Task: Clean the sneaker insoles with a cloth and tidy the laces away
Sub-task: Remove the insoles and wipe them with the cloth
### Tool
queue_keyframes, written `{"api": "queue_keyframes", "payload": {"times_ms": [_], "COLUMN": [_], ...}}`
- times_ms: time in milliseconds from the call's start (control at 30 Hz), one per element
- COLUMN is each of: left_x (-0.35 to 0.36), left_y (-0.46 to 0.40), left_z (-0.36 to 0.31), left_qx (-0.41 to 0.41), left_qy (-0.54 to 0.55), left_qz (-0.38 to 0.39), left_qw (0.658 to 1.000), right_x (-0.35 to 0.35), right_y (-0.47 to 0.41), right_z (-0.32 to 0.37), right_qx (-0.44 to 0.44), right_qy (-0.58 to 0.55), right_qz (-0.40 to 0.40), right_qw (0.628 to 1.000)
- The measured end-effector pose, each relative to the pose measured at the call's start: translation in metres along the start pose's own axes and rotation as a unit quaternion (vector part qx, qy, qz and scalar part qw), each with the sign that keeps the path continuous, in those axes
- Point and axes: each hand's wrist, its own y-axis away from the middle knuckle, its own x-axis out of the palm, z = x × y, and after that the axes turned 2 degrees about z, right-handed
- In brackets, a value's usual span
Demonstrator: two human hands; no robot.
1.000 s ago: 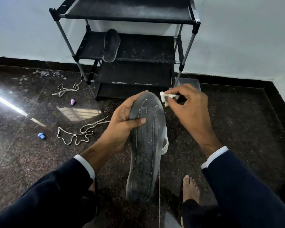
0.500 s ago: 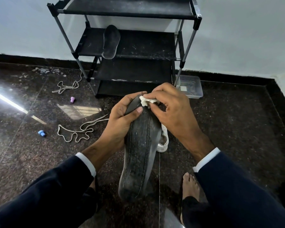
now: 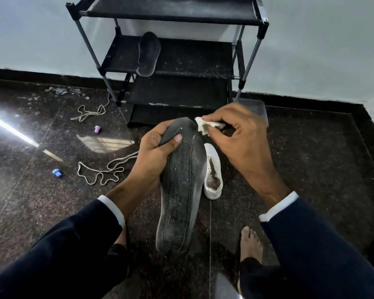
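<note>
Left hand (image 3: 154, 154) grips insole (image 3: 181, 186); right hand (image 3: 240, 143) pinches cloth (image 3: 205, 126), wiping. We judge: laces (image 3: 104, 171) untidied on floor.

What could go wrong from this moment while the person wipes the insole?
1. The left hand grips only the insole's top end, so the long free end may flex or slip under wiping.
2. The right hand pinches a small cloth at the insole's edge; it could drop.
3. The laces lie loose on the floor and might catch a bare foot.
</note>
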Motion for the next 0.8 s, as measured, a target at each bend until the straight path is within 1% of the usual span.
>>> {"api": "queue_keyframes", "payload": {"times_ms": [67,167,333,467,533,600,667,733,800], "left_x": [0.005,0.008,0.002,0.000,-0.002,-0.003,0.000,0.004,0.005], "left_y": [0.002,0.004,0.005,0.004,0.002,0.000,0.001,0.003,0.003], "left_z": [0.001,-0.003,-0.001,0.005,0.006,0.006,0.007,0.007,0.006], "left_qx": [0.002,0.017,0.021,0.007,-0.001,-0.004,-0.003,0.002,0.014], "left_qy": [0.007,0.016,0.012,-0.010,-0.007,-0.002,-0.002,-0.002,0.000], "left_qz": [0.014,0.027,0.013,-0.001,-0.013,-0.015,-0.001,0.020,0.033], "left_qw": [1.000,0.999,1.000,1.000,1.000,1.000,1.000,1.000,0.999], "right_x": [0.004,0.010,0.010,-0.001,-0.008,-0.011,-0.008,0.000,0.007], "right_y": [0.000,0.007,0.013,0.006,0.004,0.002,0.001,0.002,0.005], "right_z": [0.003,0.001,-0.005,-0.015,-0.016,-0.011,-0.003,0.002,0.002], "right_qx": [-0.019,-0.033,-0.002,0.033,0.043,0.045,0.025,-0.010,-0.033], "right_qy": [0.018,0.032,0.010,0.042,0.051,0.025,0.005,0.021,0.041], "right_qz": [0.003,0.047,0.143,0.188,0.162,0.100,0.050,0.051,0.076], "right_qw": [1.000,0.998,0.990,0.981,0.985,0.994,0.998,0.998,0.996]}}
